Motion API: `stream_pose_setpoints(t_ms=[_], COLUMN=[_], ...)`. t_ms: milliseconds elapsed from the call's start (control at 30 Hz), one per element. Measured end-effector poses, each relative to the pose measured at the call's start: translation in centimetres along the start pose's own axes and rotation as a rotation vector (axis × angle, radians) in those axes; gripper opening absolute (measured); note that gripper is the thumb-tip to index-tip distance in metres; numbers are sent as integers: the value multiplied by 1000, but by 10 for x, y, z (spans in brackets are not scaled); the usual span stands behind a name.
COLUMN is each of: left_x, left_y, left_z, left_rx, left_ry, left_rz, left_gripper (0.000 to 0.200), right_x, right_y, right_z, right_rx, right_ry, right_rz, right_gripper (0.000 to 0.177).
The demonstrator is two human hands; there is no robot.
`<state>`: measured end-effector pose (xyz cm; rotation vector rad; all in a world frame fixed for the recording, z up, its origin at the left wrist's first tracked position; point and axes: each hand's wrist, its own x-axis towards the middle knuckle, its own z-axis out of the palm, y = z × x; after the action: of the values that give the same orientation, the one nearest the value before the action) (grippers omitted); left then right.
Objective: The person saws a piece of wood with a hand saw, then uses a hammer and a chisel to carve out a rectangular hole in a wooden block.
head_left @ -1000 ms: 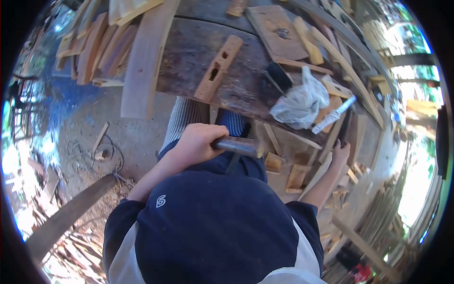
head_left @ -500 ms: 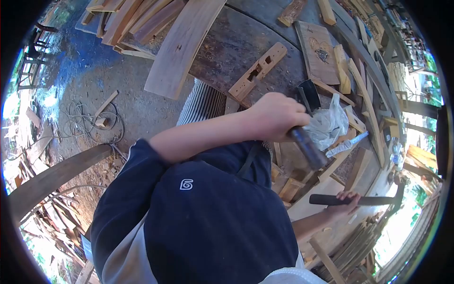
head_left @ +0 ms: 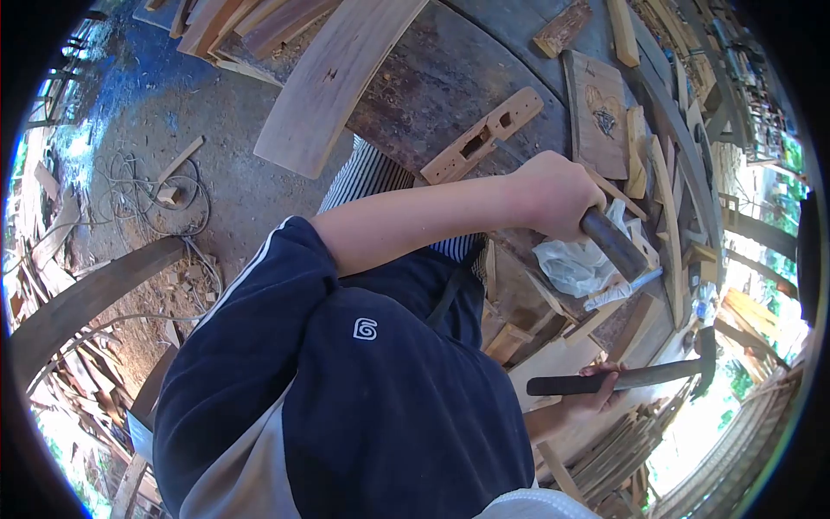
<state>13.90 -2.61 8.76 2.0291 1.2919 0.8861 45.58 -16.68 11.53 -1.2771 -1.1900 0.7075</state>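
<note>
A chisel with a dark round handle is wrapped in my left hand. Its thin blade runs from my fist toward a light brown wood piece with two rectangular holes cut in it, the tip close to the longer hole. My fist hides part of the blade. Lower right, my right hand is closed round the handle of a hammer, whose dark head points away to the right. The wood piece lies on a dark, worn work surface.
A wide curved board overhangs the work surface edge at left. A clear plastic bag lies below my left hand. A flat board with a dark drawing, offcuts and long strips crowd the right. Cable coils on the floor.
My left hand has moved right with the chisel, whose handle shows more clearly. The hammer has shifted down and left in view. The longer hole looks less filled with debris. The view itself has turned slightly.
</note>
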Motion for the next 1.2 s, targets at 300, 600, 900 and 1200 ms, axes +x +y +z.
stream_pose_setpoints(t_ms=[300, 600, 900, 1200], left_x=[7, 7, 7, 6], left_y=[-10, -12, -12, -17], left_z=[-7, -8, -7, -13], left_rx=[-75, -102, -91, -158], left_ry=[-46, -63, -41, -76], left_rz=[-47, -36, -34, -67], left_gripper=[28, 26, 25, 27], right_x=[12, 14, 19, 10], right_y=[1, 5, -5, -9], right_z=[32, 51, 63, 69], right_rx=[-5, 33, 114, 48], right_ry=[-85, -106, -152, -206], right_rz=[7, -5, -53, -121], right_gripper=[30, 28, 27, 27])
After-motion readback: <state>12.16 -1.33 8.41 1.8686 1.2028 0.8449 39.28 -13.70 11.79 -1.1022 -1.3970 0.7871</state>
